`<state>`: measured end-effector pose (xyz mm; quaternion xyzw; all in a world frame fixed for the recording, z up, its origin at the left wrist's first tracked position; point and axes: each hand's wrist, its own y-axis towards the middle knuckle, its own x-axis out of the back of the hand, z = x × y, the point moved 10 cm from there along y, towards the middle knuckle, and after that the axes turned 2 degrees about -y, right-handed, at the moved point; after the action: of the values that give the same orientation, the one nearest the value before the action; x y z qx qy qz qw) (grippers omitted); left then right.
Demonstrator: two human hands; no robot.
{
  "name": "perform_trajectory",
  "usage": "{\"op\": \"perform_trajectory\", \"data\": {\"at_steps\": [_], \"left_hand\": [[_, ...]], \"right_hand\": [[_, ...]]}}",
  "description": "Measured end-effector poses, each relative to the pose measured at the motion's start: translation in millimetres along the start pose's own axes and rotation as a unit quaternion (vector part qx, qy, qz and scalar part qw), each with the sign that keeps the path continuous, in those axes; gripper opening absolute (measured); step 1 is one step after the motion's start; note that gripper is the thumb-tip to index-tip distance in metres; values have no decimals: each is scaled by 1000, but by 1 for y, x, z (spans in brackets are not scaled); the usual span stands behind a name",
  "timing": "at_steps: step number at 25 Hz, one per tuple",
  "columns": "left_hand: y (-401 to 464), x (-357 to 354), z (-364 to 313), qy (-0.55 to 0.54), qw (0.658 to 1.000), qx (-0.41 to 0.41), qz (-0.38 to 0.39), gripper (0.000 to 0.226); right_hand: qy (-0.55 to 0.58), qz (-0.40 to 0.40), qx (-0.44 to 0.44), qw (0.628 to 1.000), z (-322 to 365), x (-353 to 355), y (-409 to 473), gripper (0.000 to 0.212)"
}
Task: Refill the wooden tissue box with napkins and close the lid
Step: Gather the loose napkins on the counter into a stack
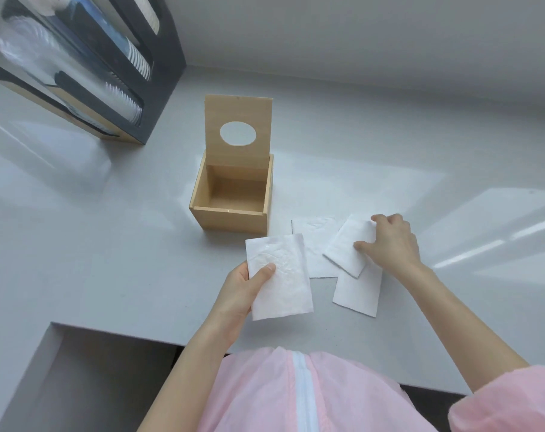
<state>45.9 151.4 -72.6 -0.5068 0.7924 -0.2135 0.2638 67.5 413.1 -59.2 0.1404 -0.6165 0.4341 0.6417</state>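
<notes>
The wooden tissue box (230,219) stands on the white counter with nothing inside it. Its lid (237,115), which has an oval hole, is raised upright at the back. My left hand (241,294) holds a white napkin (280,279) just in front of the box, thumb on top. My right hand (389,241) pinches the edge of a second napkin (346,244), which is lifted off the counter at one side. Under and beside that one lie two more napkins, one (314,241) flat behind it and another (357,291) nearer to me.
A dark dispenser rack (158,88) with stacked cups and lids stands at the back left. The white counter (109,244) has a rectangular recess (87,375) cut into its near left edge. A wall runs along the back.
</notes>
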Motion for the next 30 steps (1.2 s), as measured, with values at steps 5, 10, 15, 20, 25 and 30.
{"op": "perform_trajectory", "data": {"at_steps": [5, 10, 15, 20, 25, 30], "left_hand": [[-3, -11, 6, -9, 1000, -4, -26, 14], [-1, -22, 11, -3, 999, -2, -38, 13], [2, -33, 9, 10, 1000, -4, -30, 20], [1, -31, 10, -7, 1000, -3, -30, 19], [0, -32, 13, 1, 1000, 2, -21, 24], [1, -36, 14, 29, 1000, 8, -2, 30]], "right_hand": [[30, 51, -1, 998, -7, -5, 14, 60], [72, 44, 18, 996, -7, -10, 15, 26], [196, -11, 86, 977, 2, 1, 1, 12], [367, 16, 134, 920, 18, 33, -26, 17], [509, 118, 206, 828, 42, 56, -63, 6], [432, 220, 259, 835, 67, 45, -85, 12]]}}
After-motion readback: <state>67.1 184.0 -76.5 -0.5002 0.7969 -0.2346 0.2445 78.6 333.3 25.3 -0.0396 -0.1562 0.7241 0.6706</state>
